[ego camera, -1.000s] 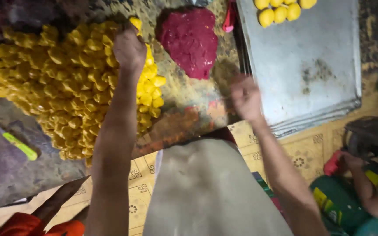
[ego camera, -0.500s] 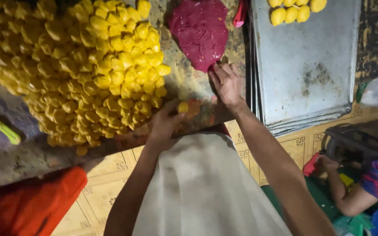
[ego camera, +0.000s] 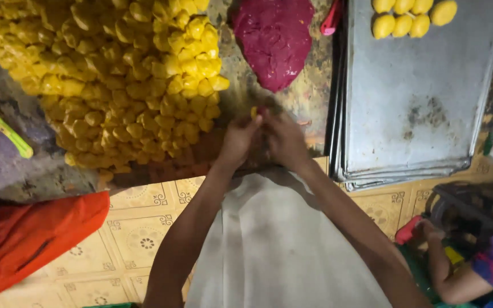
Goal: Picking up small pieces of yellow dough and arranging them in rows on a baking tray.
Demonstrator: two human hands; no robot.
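2 hands meet at the desk (ego camera: 269, 134) edge: the left hand (ego camera: 238, 141) and right hand (ego camera: 285, 140) pinch a small yellow dough piece (ego camera: 254, 112) together between their fingertips. it sits just beside the big heap of yellow pieces (ego camera: 104, 74), below the magenta dough lump (ego camera: 275, 37). stacked metal trays (ego camera: 412, 114) lie to the right, carrying shaped yellow balls (ego camera: 412, 17).
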